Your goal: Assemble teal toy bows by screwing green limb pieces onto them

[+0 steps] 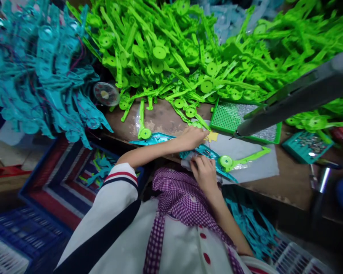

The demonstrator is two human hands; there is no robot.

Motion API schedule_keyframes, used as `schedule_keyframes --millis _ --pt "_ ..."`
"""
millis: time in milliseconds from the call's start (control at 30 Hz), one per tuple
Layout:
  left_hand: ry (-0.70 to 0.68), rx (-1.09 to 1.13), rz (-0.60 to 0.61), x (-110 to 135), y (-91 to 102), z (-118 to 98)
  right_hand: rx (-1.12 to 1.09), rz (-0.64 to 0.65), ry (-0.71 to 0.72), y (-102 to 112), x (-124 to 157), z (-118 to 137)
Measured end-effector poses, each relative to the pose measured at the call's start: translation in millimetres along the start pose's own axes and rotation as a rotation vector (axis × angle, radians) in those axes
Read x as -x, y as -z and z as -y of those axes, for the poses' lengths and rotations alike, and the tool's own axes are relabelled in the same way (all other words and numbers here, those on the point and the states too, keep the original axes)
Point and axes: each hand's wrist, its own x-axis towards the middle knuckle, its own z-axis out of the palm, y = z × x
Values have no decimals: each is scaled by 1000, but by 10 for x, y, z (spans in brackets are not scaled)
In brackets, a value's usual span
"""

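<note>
A long teal plastic part [157,139] lies across the worn table edge [162,120], with a green part with a round disc [227,161] lying on its right end. My left hand [192,137] reaches over the teal part, and its fingertips are pinched on a small yellow piece [213,136]. Below it my right hand [204,172] is curled, pressing on the teal part and some clear wrap. A white sheet [246,160] lies under the work.
A big heap of green parts [188,49] fills the back, and a teal heap [42,72] the left. A green tray of small screws [231,118] and a teal tray [305,146] sit on the right, under a grey slanting tool [303,95]. A blue crate [23,232] stands at lower left.
</note>
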Motion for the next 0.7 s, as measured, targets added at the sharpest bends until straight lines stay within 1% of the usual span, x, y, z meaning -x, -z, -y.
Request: schedule_keyframes --millis 100,233,333,433,533,600,700 --pt "-13 76 31 -65 -2 12 -54 -3 -48 -10 8 -34" --pt "-19 202 -15 -65 -15 185 -116 -18 -116 51 20 -101" --pt "-14 229 -50 53 -60 326 -149 -1 -156 112 21 -133" --pt "4 234 -113 240 -146 374 -260 -1 -263 186 -27 -197" --pt "25 237 -167 412 -240 326 -411 37 -352 305 -194 -335" --pt "58 249 -207 492 -290 279 -489 110 -349 394 -378 -445" --pt "90 291 -276 569 -344 232 -513 221 -322 471 -701 -565"
